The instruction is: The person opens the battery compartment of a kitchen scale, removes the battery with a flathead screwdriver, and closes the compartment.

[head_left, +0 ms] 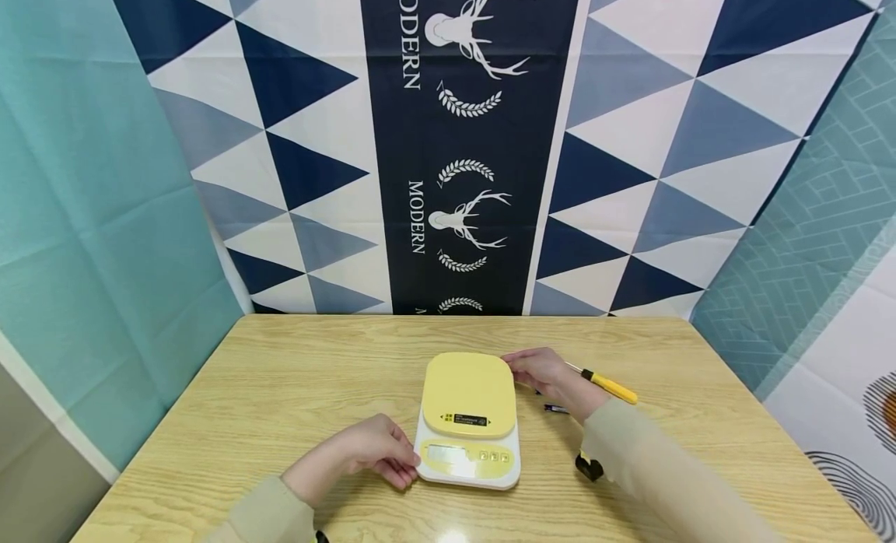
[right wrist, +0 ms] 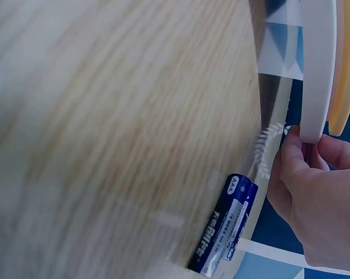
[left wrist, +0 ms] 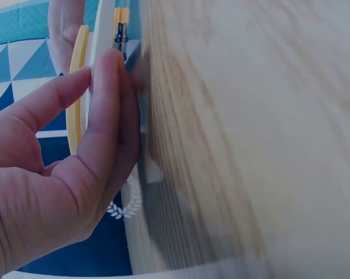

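Note:
A yellow and white digital kitchen scale [head_left: 469, 387] is held face up, its display end toward me. My left hand [head_left: 381, 452] pinches the near left corner, thumb on top and fingers underneath. At the far right corner my right hand [head_left: 542, 369] grips the edge. From the right wrist view, thumb and fingers stand on either side of the white base [right wrist: 318, 70]. A gap shows between base and table in both wrist views, so the scale appears raised slightly. Blue AAA batteries [right wrist: 224, 226] lie on the table by the right hand.
A screwdriver [head_left: 610, 387] with a yellow and black handle lies right of the scale, its shaft partly behind the right hand. The wooden table [head_left: 315, 364] ends at a patterned backdrop [head_left: 462, 154]. Cloth panels [head_left: 91, 216] stand at both sides.

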Tool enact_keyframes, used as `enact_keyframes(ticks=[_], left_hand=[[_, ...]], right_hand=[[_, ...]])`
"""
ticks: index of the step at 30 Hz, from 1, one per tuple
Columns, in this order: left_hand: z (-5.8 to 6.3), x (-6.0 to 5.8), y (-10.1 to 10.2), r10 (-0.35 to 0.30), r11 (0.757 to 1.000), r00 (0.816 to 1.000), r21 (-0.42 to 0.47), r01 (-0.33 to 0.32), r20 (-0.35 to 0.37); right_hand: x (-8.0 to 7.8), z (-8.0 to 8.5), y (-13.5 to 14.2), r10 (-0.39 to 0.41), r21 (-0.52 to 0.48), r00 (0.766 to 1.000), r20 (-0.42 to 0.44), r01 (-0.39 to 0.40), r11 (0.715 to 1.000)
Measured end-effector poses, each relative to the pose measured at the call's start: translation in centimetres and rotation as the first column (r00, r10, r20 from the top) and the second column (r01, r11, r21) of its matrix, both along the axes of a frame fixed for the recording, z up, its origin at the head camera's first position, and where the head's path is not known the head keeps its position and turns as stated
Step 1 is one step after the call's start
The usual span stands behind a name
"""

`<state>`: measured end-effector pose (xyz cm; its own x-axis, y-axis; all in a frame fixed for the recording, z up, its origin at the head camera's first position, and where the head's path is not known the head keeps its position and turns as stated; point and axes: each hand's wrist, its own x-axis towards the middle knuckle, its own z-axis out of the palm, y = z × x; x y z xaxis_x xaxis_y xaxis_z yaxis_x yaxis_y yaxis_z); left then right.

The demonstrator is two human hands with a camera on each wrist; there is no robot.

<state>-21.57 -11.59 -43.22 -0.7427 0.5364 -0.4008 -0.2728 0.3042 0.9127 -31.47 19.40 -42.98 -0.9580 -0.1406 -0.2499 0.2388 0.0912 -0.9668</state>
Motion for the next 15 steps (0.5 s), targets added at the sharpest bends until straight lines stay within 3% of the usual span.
enact_keyframes(ticks=[15], left_hand=[[-0.3,0.0,0.4,-0.035,0.998,0.999,-0.044,0.035,-0.005]], right_hand=[[-1.2,-1.0,-1.3,-0.026,0.069,0.999,-0.042,0.029,0.997]])
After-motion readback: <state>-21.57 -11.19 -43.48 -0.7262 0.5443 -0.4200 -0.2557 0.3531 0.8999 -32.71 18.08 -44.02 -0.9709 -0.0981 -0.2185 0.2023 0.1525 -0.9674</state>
